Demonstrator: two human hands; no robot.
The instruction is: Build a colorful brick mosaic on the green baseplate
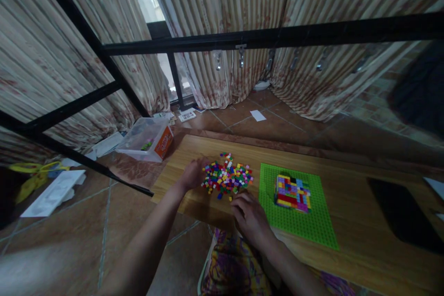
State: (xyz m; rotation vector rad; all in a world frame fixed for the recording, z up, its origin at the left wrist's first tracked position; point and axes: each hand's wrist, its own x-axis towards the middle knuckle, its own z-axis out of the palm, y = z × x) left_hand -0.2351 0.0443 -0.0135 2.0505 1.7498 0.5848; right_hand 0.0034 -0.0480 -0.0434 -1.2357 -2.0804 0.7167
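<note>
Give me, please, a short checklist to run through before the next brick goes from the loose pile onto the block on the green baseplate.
1. Loose bricks within reach on the wooden table: ok, both hands are at the pile.
2. Left hand at the pile's left edge: ok, it rests against the bricks.
3. Right hand holding a brick: cannot tell, the fingers are curled at the pile's near edge and hide what is under them.
4. Green baseplate lying flat beside the pile: ok.
5. Built block upright on the baseplate, top uncovered: ok.
6. Stray bricks off the table: cannot tell at this size.
</note>
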